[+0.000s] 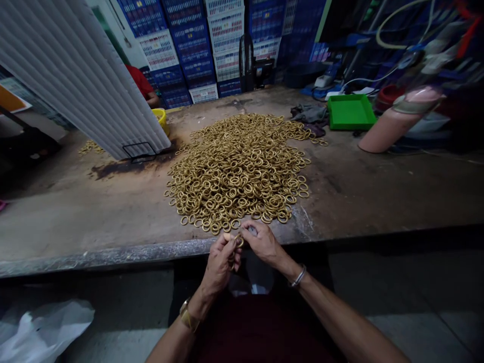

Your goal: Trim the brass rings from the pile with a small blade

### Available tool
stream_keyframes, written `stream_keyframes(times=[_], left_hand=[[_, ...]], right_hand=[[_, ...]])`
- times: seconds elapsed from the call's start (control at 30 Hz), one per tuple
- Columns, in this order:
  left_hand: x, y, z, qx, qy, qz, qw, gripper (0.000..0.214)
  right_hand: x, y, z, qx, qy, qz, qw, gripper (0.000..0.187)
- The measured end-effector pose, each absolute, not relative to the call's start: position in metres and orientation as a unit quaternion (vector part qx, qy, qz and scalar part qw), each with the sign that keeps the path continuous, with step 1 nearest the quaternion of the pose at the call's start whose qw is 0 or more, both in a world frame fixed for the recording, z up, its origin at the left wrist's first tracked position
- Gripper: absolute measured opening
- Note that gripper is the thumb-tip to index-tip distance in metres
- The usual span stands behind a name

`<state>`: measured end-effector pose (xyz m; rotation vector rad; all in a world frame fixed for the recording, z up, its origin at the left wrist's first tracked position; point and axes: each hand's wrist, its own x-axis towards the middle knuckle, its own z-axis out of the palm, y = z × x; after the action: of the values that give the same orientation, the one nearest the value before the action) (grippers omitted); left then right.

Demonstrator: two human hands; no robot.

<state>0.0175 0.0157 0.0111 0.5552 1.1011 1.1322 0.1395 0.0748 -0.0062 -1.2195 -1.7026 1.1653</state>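
Observation:
A brass-coloured ring point(239, 241) is pinched at the table's front edge between the fingertips of my left hand point(220, 259). The fingers of that hand are curled, and something more of the same colour shows lower in them, too small to make out. My right hand point(261, 243) meets the ring from the other side with thumb and forefinger closed; whether it grips the ring or another small piece is hidden. Just beyond both hands spreads a large heap of brass-coloured rings point(238, 171), with loose ones along its near edge.
A white corrugated panel point(94, 75) stands tilted on the worktable point(124, 212) at left, a yellow tub point(162, 120) behind it. Right of the heap are a dark cloth point(310, 113), a green tray point(351, 113) and a pinkish cylinder point(393, 126). Stacked crates point(192, 45) line the back; a person's red sleeve point(138, 80) shows.

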Motion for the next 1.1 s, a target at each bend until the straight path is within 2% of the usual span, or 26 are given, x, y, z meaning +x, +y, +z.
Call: stream_keyframes(times=[0.17,0.33,0.6,0.77,0.87,1.1], left_hand=[[0.016,0.014,0.011,0.254,0.498,0.508,0.656,0.027],[0.014,0.012,0.004,0.314,0.490,0.519,0.626,0.026],[0.012,0.009,-0.002,0.369,0.496,0.511,0.597,0.024],[0.011,0.008,0.005,0.384,0.511,0.507,0.579,0.028],[0.010,0.008,0.014,0.379,0.502,0.503,0.592,0.028],[0.008,0.016,0.020,0.225,0.424,0.550,0.683,0.027]], right_hand=[[0.143,0.064,-0.008,-0.432,-0.753,0.382,0.316,0.011],[0.145,0.058,-0.006,-0.410,-0.801,0.344,0.269,0.017],[0.145,0.054,0.001,-0.413,-0.799,0.355,0.255,0.015],[0.149,0.056,0.006,-0.372,-0.791,0.420,0.243,0.017],[0.152,0.058,0.007,-0.356,-0.796,0.435,0.224,0.015],[0.144,0.059,0.001,-0.474,-0.806,0.284,0.211,0.017]])
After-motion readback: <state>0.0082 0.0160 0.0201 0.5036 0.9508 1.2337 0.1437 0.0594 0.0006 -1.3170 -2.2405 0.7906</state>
